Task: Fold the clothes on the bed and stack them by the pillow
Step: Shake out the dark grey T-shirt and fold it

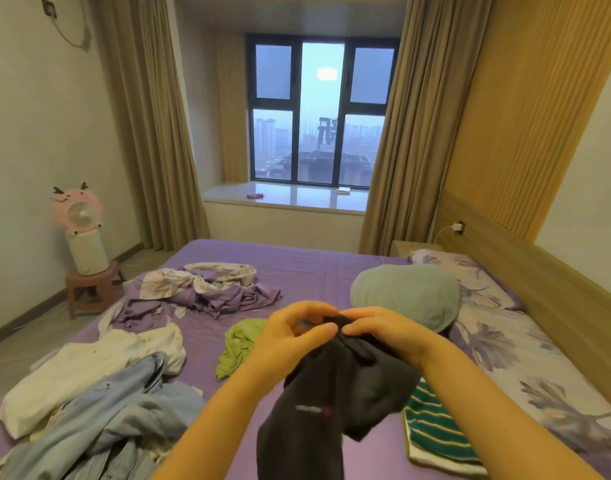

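On the purple bed (297,265), a green garment (240,344) lies crumpled just left of the left hand (290,337). Farther left lie a cream garment (89,368) and a blue denim piece (106,427). A pale blue cushion (406,296) sits beyond the right hand (383,334), and a green striped folded cloth (435,427) lies under the right forearm, beside the floral pillow (505,341). Both hands pinch the top edge of a black garment (338,393), fingers curled on it; it hangs downward from them, long axis roughly vertical, above the sheet.
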